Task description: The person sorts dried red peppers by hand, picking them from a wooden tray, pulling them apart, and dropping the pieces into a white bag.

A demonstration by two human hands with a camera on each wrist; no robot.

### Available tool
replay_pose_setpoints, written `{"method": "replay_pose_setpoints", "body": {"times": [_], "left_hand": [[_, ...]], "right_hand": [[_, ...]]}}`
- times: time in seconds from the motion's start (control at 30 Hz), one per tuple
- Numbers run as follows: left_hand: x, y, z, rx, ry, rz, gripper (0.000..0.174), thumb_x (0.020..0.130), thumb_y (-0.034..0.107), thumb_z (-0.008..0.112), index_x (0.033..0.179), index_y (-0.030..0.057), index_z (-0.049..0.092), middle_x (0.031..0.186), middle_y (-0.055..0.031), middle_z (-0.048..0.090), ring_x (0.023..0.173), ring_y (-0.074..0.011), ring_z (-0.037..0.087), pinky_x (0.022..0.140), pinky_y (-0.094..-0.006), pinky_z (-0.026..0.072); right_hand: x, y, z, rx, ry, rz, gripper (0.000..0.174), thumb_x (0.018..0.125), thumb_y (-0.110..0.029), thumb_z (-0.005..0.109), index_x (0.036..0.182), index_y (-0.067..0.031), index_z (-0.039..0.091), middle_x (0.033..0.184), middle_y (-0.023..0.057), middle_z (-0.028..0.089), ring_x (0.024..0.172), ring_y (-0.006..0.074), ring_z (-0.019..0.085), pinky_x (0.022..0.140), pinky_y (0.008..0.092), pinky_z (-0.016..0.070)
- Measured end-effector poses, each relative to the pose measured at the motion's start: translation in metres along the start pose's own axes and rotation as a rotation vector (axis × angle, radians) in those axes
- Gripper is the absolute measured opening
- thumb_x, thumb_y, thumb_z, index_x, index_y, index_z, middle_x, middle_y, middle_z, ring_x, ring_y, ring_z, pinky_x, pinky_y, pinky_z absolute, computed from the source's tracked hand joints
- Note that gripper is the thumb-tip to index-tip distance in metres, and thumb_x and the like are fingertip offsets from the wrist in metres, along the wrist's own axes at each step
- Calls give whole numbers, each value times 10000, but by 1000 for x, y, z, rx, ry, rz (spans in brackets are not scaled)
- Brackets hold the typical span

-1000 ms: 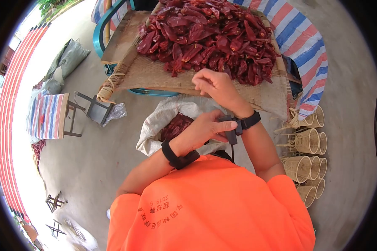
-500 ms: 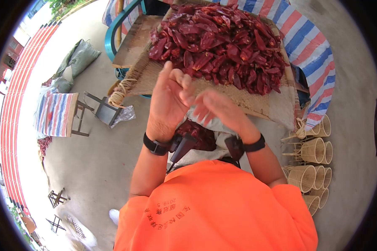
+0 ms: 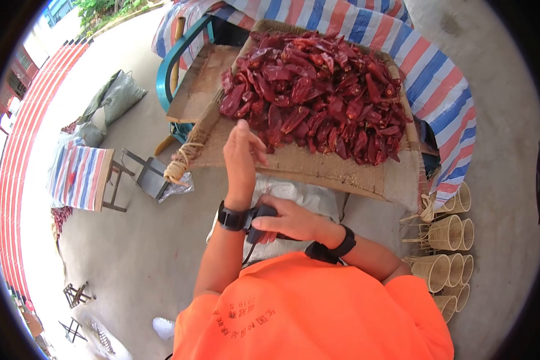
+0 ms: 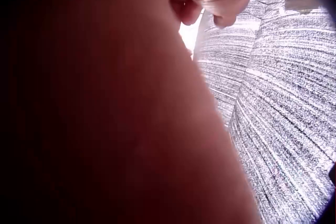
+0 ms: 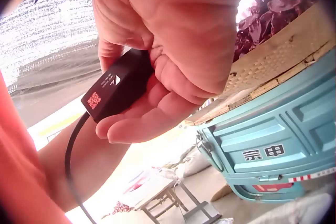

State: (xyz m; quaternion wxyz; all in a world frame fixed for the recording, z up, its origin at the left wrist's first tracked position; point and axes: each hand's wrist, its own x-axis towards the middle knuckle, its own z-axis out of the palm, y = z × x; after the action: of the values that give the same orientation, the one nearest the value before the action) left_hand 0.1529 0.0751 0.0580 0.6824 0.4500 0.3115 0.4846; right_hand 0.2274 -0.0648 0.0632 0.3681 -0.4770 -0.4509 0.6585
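The left hand (image 3: 243,162) is raised at the near left edge of the woven tray (image 3: 366,180), its fingers loosely bent and holding nothing. Across from the right, the right hand (image 3: 291,221) grips a small black device (image 3: 263,223) at the left wrist. In the right wrist view, thumb and fingers of the right hand (image 5: 168,40) wrap that black device (image 5: 113,92), and a cable hangs from it. Blurred skin (image 4: 131,108) fills much of the left wrist view, with fingertips (image 4: 223,19) at the top. Dried red chillies (image 3: 318,90) are heaped on the tray.
A white sack (image 3: 300,201) lies below the tray, partly behind the hands. Bamboo baskets (image 3: 444,234) line the right floor. Stools and a striped-cloth table (image 3: 78,177) stand left. Striped sheeting (image 3: 432,78) drapes behind the tray; a blue metal side (image 5: 273,150) shows beneath it.
The left hand held the device at the right wrist at first, then both hands came apart. Now the left hand is upright and the right hand grips the left wrist's device.
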Motion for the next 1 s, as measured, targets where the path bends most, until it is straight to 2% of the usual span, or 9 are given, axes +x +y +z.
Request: {"method": "replay_pose_setpoints", "body": {"times": [0.13,0.17,0.27,0.37,0.43,0.53,0.7,0.9,1.0], "left_hand": [[-11,15,9,77,-155,-26,417,1025,401,422,787,70,511,648,-49,548,474,-122,510,437,-257,425],[-11,14,6,-270,-249,-102,404,1031,400,403,809,81,515,664,-43,535,519,-127,504,466,-262,420],[-10,21,-3,-590,-184,-270,386,1028,406,402,834,93,516,694,-44,533,574,-135,492,501,-264,406],[-19,20,-19,-745,-274,-390,362,1028,387,408,863,87,528,758,-38,504,609,-125,448,498,-240,392],[-27,19,-31,-863,-306,-505,332,1029,338,420,867,71,531,795,-30,461,631,-118,426,485,-222,388],[-37,10,-45,-932,-306,-600,309,1027,309,427,869,66,532,801,-33,462,636,-115,424,485,-223,390],[-54,0,-48,-615,-214,-619,220,1004,248,464,875,83,534,770,-25,566,621,-113,457,486,-224,385],[-59,6,-37,-361,-425,-468,117,983,169,514,1026,70,558,897,-41,634,700,-124,562,561,-232,483],[-69,37,-2,-150,-351,-324,251,965,90,537,1213,48,534,1032,-71,657,744,-124,608,615,-238,520]], "right_hand": [[3,-2,-4,-34,-1,-12,380,920,-305,627,1080,15,497,920,105,658,776,150,676,642,256,548],[4,0,-8,-66,-31,-16,414,920,-306,627,1142,15,490,941,109,660,803,156,673,679,262,543],[-5,-24,-21,-289,-138,104,377,903,-307,653,1127,-16,565,1007,121,669,825,213,680,731,324,536],[-10,-50,-52,-853,360,-130,291,879,-260,654,1095,-70,607,1022,118,653,860,290,669,741,373,535],[-11,-63,-84,-1175,875,-316,292,844,-201,656,1118,-119,598,1057,110,612,909,338,639,747,415,532],[-4,-66,-138,-1293,1184,-209,413,787,-117,705,1167,-91,546,1140,143,523,925,357,627,749,440,534],[3,-63,-170,-1366,1030,-48,414,783,-62,696,1168,-84,548,1077,131,513,894,351,633,740,444,532],[-13,-67,-149,-1066,1112,-583,273,802,-39,671,1065,-56,600,1003,122,614,899,307,644,738,402,530],[-29,-77,-96,-809,968,-479,283,809,-6,661,1085,-40,605,994,117,664,891,219,675,749,314,529]]}}
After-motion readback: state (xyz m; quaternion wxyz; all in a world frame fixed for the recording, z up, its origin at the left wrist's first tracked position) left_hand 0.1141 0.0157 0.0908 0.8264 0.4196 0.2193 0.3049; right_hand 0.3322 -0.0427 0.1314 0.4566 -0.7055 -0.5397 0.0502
